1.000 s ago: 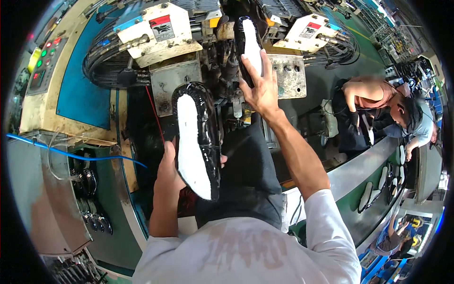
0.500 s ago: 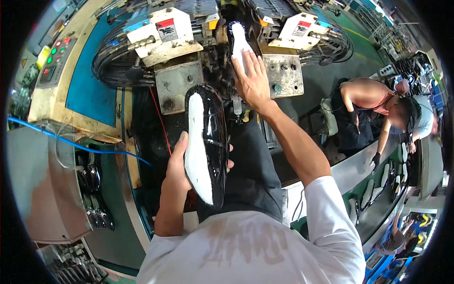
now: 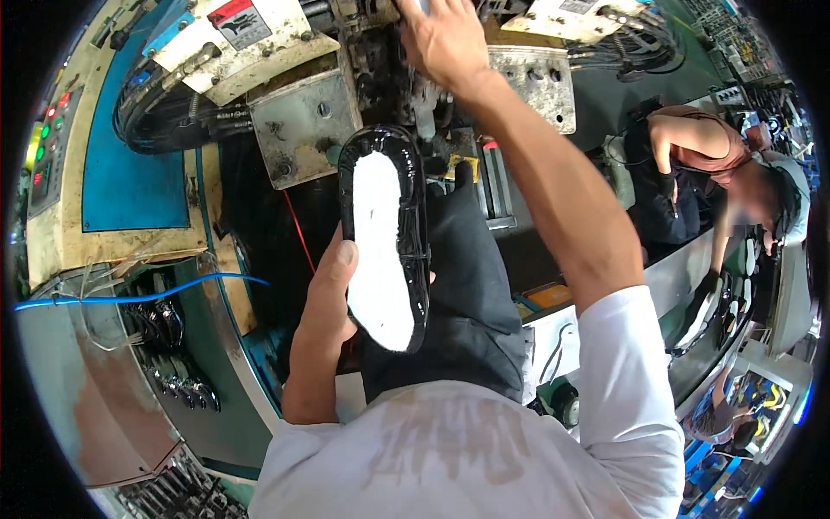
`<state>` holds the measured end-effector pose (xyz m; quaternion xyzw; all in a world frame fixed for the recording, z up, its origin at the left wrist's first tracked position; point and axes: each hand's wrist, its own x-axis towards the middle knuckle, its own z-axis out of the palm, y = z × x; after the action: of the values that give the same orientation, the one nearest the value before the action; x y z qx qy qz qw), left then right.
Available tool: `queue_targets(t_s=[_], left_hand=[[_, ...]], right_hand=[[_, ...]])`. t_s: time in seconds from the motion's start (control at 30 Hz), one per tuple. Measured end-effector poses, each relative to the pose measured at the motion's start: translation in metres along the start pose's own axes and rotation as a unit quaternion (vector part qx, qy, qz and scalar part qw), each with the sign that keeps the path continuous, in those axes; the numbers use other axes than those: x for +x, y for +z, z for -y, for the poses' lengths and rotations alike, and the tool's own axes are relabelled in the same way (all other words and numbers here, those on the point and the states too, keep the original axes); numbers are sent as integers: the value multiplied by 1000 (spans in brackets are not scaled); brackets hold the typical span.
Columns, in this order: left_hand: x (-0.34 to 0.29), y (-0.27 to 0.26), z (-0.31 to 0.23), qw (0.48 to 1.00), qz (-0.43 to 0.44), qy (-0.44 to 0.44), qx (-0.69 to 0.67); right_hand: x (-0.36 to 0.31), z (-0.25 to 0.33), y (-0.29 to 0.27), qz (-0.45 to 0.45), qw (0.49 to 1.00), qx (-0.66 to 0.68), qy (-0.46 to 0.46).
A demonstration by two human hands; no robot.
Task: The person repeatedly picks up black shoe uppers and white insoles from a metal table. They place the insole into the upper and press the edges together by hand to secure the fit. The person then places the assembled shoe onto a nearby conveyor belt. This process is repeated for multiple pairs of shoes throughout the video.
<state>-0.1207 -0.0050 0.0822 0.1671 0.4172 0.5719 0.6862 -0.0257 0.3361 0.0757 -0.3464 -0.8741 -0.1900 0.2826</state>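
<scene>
Sole side up, a glossy black shoe upper (image 3: 416,259) with a white insole board (image 3: 378,251) is gripped by my left hand (image 3: 328,290) in front of my lap. The thumb presses along its left edge and the fingers wrap underneath, mostly hidden. My right hand (image 3: 447,43) reaches to the machine's middle at the top of the view, fingers stretched out and slightly apart. Their tips run to the picture's edge. A small white patch shows beside them; what they touch there is cut off.
Metal plates (image 3: 304,121) and hoses (image 3: 143,112) flank the machine's middle. A control panel (image 3: 54,151) with lit buttons stands left, near a blue hose (image 3: 164,294). Black shoes (image 3: 181,381) sit on the left rack. A co-worker (image 3: 705,151) bends over a right-hand bench holding shoes.
My view has shifted, so the machine sits higher in the picture. My right hand has moved up toward the machine. The shoe upper in my left hand has turned more upright, insole facing me.
</scene>
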Motion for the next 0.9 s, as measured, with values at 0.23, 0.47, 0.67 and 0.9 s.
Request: queue_targets(t_s=[0.23, 0.47, 0.67, 0.9], left_hand=[[22, 4, -3, 998, 27, -25, -42], [43, 8, 7, 998, -29, 19, 50], [24, 8, 5, 979, -109, 70, 158], [-8, 35, 42, 923, 46, 152, 350]], right_hand=[[24, -8, 19, 15, 999, 49, -9], [39, -14, 23, 5, 994, 108, -20], [-52, 24, -55, -40, 890, 445, 90], [-216, 108, -109, 38, 140, 864, 483]])
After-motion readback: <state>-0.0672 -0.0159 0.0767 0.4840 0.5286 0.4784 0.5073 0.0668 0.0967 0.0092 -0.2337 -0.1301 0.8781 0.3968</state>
